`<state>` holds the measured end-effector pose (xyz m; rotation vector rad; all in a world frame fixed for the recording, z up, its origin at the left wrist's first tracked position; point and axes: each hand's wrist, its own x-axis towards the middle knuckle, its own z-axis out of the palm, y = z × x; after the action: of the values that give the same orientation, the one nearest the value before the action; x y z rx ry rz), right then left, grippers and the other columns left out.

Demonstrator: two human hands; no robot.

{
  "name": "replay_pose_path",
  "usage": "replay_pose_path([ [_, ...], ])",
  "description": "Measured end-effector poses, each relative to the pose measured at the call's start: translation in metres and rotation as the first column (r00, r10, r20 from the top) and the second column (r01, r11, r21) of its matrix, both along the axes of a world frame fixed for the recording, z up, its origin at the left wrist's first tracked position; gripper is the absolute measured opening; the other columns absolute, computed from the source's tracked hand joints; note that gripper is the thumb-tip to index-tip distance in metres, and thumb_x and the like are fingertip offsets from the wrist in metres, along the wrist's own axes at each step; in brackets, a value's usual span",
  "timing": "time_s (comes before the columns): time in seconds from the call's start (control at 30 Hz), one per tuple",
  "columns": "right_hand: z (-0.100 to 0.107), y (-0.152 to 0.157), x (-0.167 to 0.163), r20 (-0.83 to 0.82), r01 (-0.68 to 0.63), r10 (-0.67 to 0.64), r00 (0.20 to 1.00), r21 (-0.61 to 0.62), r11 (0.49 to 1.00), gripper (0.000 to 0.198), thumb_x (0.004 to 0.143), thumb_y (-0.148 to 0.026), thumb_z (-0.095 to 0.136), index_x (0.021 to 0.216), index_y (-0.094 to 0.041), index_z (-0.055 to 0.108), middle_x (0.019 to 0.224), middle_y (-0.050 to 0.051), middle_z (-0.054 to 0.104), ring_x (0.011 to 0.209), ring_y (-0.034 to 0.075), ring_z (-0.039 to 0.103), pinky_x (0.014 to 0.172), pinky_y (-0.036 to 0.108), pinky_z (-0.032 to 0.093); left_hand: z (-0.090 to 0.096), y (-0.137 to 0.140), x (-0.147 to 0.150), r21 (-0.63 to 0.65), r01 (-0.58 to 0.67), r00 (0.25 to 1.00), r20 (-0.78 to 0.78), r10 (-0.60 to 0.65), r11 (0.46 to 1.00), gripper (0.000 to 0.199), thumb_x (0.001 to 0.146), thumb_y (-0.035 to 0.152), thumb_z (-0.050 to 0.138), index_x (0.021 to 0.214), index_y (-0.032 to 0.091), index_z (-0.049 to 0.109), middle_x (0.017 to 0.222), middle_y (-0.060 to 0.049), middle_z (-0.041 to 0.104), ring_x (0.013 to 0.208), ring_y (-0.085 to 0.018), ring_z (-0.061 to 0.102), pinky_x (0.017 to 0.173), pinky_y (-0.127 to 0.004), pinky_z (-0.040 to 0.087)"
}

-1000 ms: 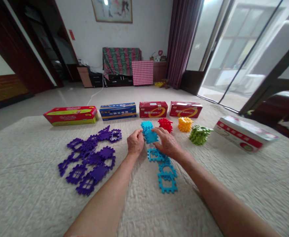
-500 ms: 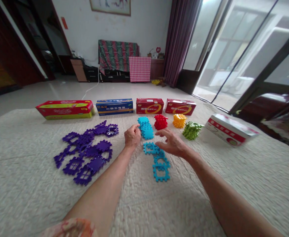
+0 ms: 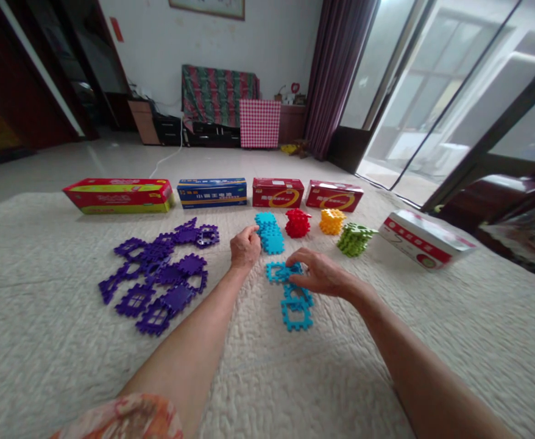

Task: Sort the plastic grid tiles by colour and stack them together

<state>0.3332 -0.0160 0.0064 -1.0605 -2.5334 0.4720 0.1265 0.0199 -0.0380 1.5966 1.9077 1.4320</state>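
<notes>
Cyan stack, left side: left hand [image 3: 245,249] here, fingers curled and close together, forefinger at the edge of the cyan stack [image 3: 271,236]; firm contact cannot be told.
Right hand: right hand [image 3: 317,273] over the loose cyan pieces [image 3: 297,302], thumb and forefinger slightly parted; cannot tell whether they pinch one.
Stack axis: lengthwise from near to far edge of the quilted cover [image 3: 258,366], far end leaning left.
Loose row: overlapping, below the stack, slanting right toward the near edge.
Purple pieces [image 3: 177,299]: spread toward the left edge.
Right of stack: red block [image 3: 297,224], just beside.
</notes>
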Motion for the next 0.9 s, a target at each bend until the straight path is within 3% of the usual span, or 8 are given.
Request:
replay_pose_path([
  [0.17, -0.002, 0.003, 0.001, -0.051, 0.068, -0.068, 0.996, -0.006, 0.998, 0.015, 0.076, -0.023, 0.064, 0.089, -0.018, 0.068, 0.087, 0.005, 0.070, 0.076, 0.017, 0.063, 0.070, 0.029, 0.048, 0.001, -0.001, 0.001, -0.005, -0.003, 1.000, 0.004, 0.003, 1.000, 0.035, 0.083, 0.013, 0.047, 0.107, 0.016, 0.073, 0.098, -0.005, 0.076, 0.091, -0.018, 0.070, 0.090, -0.027, 0.050],
  [0.4, 0.003, 0.006, 0.000, -0.213, 0.168, -0.136, 0.968, 0.140, 0.976, 0.019, 0.076, -0.029, 0.066, 0.090, -0.016, 0.065, 0.088, 0.007, 0.066, 0.079, 0.018, 0.061, 0.070, 0.031, 0.047, 0.001, -0.001, 0.001, -0.015, -0.006, 1.000, 0.007, 0.006, 1.000, 0.036, 0.082, 0.013, 0.047, 0.106, 0.017, 0.073, 0.097, -0.004, 0.076, 0.091, -0.018, 0.070, 0.090, -0.026, 0.050],
  [0.6, 0.016, -0.016, -0.016, -0.139, -0.054, 0.053, 0.989, -0.005, 0.999, 0.025, 0.075, -0.033, 0.069, 0.096, -0.019, 0.066, 0.092, 0.004, 0.068, 0.081, 0.016, 0.062, 0.072, 0.029, 0.049, 0.001, -0.002, 0.001, -0.011, -0.008, 1.000, 0.025, 0.008, 1.000, 0.036, 0.082, 0.014, 0.046, 0.107, 0.017, 0.073, 0.096, -0.004, 0.076, 0.091, -0.017, 0.070, 0.089, -0.026, 0.050],
  [0.67, 0.016, -0.019, -0.020, -0.136, -0.072, 0.066, 0.988, -0.034, 0.997, 0.023, 0.078, -0.032, 0.067, 0.097, -0.020, 0.066, 0.094, 0.004, 0.069, 0.084, 0.017, 0.064, 0.074, 0.030, 0.050, 0.001, -0.002, 0.001, -0.015, -0.008, 0.999, 0.033, 0.008, 1.000, 0.036, 0.082, 0.015, 0.047, 0.107, 0.018, 0.073, 0.095, -0.004, 0.077, 0.091, -0.017, 0.069, 0.088, -0.026, 0.051],
  [0.77, 0.011, -0.015, -0.019, -0.141, -0.059, 0.064, 0.988, 0.044, 0.997, 0.020, 0.080, -0.024, 0.061, 0.100, -0.020, 0.066, 0.100, 0.006, 0.069, 0.091, 0.018, 0.064, 0.082, 0.033, 0.050, 0.000, -0.001, 0.001, -0.010, 0.000, 0.999, 0.033, 0.000, 1.000, 0.036, 0.082, 0.015, 0.047, 0.107, 0.017, 0.072, 0.093, -0.004, 0.076, 0.089, -0.017, 0.069, 0.087, -0.025, 0.051],
  [0.9, -0.001, -0.006, -0.015, -0.060, -0.070, 0.075, 0.995, 0.086, 0.994, 0.033, 0.077, -0.018, 0.061, 0.110, -0.018, 0.063, 0.112, 0.011, 0.066, 0.103, 0.024, 0.061, 0.091, 0.039, 0.048, -0.001, 0.000, 0.000, 0.000, 0.012, 1.000, 0.021, -0.012, 1.000, 0.036, 0.083, 0.016, 0.046, 0.107, 0.016, 0.072, 0.093, -0.005, 0.076, 0.087, -0.017, 0.069, 0.087, -0.026, 0.051],
])
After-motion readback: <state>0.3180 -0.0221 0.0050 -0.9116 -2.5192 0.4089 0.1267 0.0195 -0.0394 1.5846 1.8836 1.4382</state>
